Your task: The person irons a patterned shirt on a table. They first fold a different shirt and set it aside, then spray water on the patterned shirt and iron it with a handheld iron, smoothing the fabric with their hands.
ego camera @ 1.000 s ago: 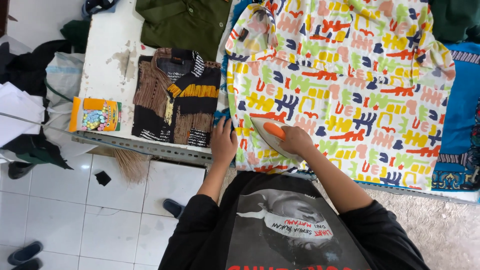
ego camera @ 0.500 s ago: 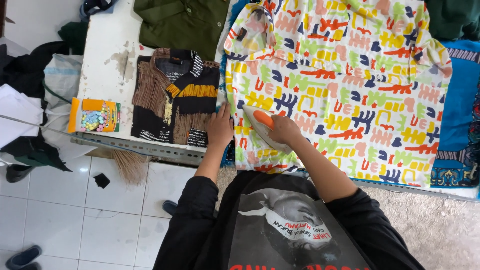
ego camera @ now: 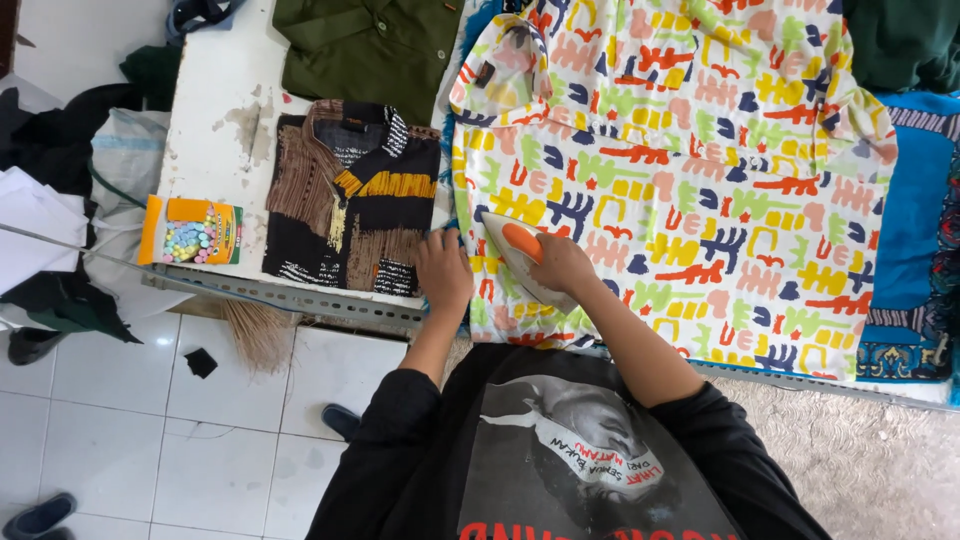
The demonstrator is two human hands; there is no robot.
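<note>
— Two hands are on the table. What is the right hand [ego camera: 565, 265] doing?

— It is shut around the orange handle of an iron [ego camera: 522, 258]. The iron sits flat on the bright shirt [ego camera: 690, 170], near the shirt's left edge and close to the front of the table.

— And the left hand [ego camera: 443, 270]?

— It lies open and flat, fingers spread a little. It holds nothing. It presses down on the left edge of the bright shirt, just beside the iron.

— What does the bright shirt look like?

— It is white with lots of red, yellow, green and blue shapes. It is spread out wide. A blue cloth [ego camera: 915, 220] lies under it and shows on the right.

— What is next to the left hand?

— A folded dark shirt [ego camera: 350, 200] with brown and yellow stripes. It is just left of the hand. Behind it lies a green shirt [ego camera: 370, 50].

— Anything else on the table [ego camera: 215, 110]?

— A small orange box [ego camera: 190, 230] sits at the left corner, with round pale bits showing through its window. I cannot tell what they are.

— And lower down?

— A white tile floor [ego camera: 150, 440]. A straw brush [ego camera: 255, 335] hangs under the table edge. A dark shoe [ego camera: 40, 515] is in the bottom left corner.
</note>
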